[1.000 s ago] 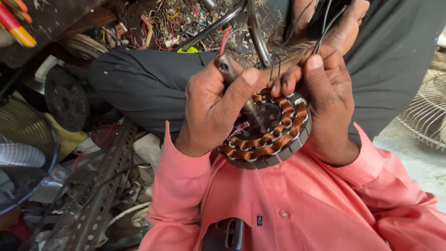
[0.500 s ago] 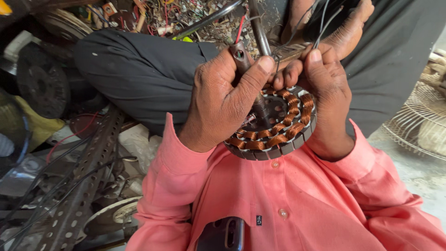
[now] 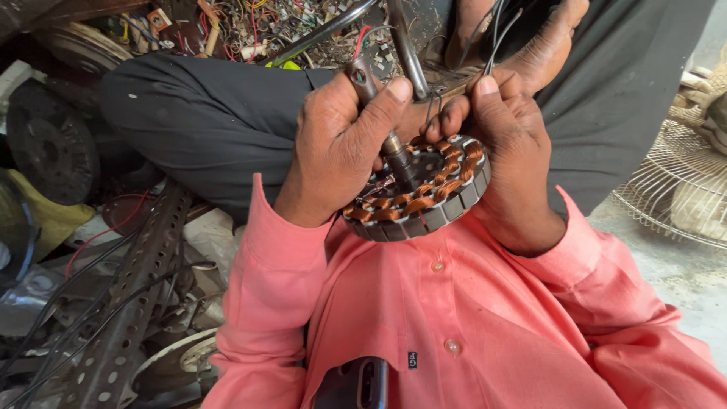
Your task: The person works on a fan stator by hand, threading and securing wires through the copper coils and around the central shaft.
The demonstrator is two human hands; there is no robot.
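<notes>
— Where was the stator (image 3: 421, 193)?
— Above the pink shirt (image 3: 469, 326), right hand (image 3: 509, 151) cupping its rim; left hand (image 3: 341, 148) gripped the shaft (image 3: 382, 121) (coils fully wound, leads loose).

Round copper-wound stator (image 3: 424, 193) with central shaft (image 3: 379, 113), tilted, held above lap

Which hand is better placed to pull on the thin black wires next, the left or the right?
Probably the right hand: its fingertips already sit at the thin black wires above the round copper-wound motor stator. The left hand is wrapped around the grey metal shaft, steadying it.
</notes>
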